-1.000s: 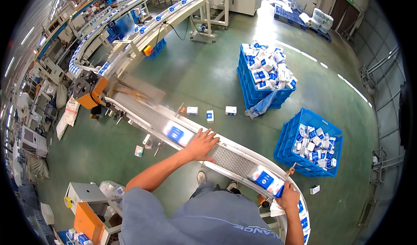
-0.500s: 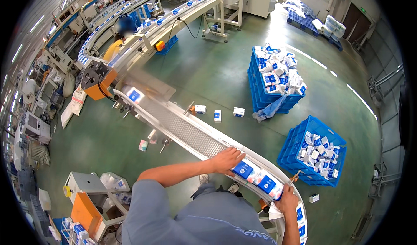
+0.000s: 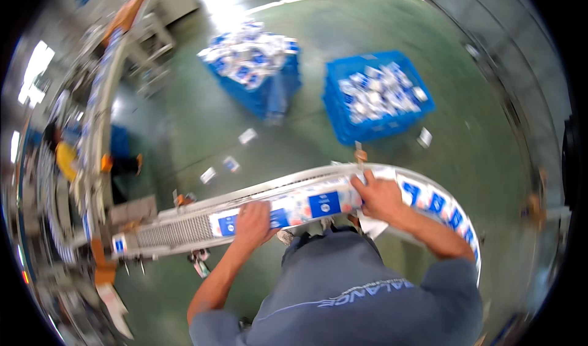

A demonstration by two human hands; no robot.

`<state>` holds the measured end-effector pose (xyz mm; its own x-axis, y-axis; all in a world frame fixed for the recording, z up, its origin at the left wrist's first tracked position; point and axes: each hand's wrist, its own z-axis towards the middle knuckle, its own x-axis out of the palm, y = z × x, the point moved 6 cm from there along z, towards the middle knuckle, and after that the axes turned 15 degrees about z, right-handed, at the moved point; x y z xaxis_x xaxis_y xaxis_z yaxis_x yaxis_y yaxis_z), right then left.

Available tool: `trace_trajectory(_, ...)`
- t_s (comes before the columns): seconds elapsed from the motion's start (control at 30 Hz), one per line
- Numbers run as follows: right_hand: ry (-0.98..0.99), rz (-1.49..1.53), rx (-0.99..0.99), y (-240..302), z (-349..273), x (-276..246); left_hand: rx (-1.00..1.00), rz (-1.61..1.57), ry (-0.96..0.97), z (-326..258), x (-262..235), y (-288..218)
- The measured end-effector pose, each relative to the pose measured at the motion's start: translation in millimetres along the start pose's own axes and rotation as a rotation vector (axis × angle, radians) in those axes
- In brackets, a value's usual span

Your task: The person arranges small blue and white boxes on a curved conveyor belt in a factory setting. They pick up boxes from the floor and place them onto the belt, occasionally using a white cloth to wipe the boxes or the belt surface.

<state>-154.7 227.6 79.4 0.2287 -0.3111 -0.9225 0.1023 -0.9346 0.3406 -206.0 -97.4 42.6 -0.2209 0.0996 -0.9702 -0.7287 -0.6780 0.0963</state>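
Note:
A row of white-and-blue plastic-wrapped packs (image 3: 324,204), which look like tissue packs, lies along a white-edged conveyor (image 3: 294,179). My left hand (image 3: 252,223) is closed over the row, its fingers bent across a pack. To its left, another blue-labelled pack (image 3: 226,224) sits on the belt. My right hand (image 3: 381,197) grips the right end of the row, thumb and fingers against the last pack; the underside of this grip is hidden. Beyond it, several packs (image 3: 437,202) line the conveyor's right-hand curve.
Two blue crates, one heaped (image 3: 285,91) and one lower-filled (image 3: 343,125), stand beyond the conveyor. Loose packs (image 3: 247,136) lie on the green floor. An orange-brown clamp (image 3: 360,155) sticks up at the conveyor's far edge. A person in yellow (image 3: 65,161) is at far left.
The view has swung right, with blur. My left hand has gone from the row's left end to on top of it, with packs now left of it. My right hand stays at the right end.

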Motion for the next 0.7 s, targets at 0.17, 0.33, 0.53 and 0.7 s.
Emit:
trace_trajectory(0.17, -0.407, -0.422, 0.046, -116, -6, -161, -0.063, 0.216, -0.387, 156, -113, -55)
trace_trajectory(0.33, -0.440, -0.272, 0.279, -149, 24, -205, 0.058, 0.086, -0.509, 272, -120, -73)
trace_trajectory(0.53, 0.154, 0.092, 0.173, -141, -38, -1, -0.005, -0.182, -0.272, 167, -58, 2)
trace_trajectory(0.7, 0.184, -0.022, 0.416, -133, -92, 37, -0.237, -0.236, 0.122, 27, 11, 43)
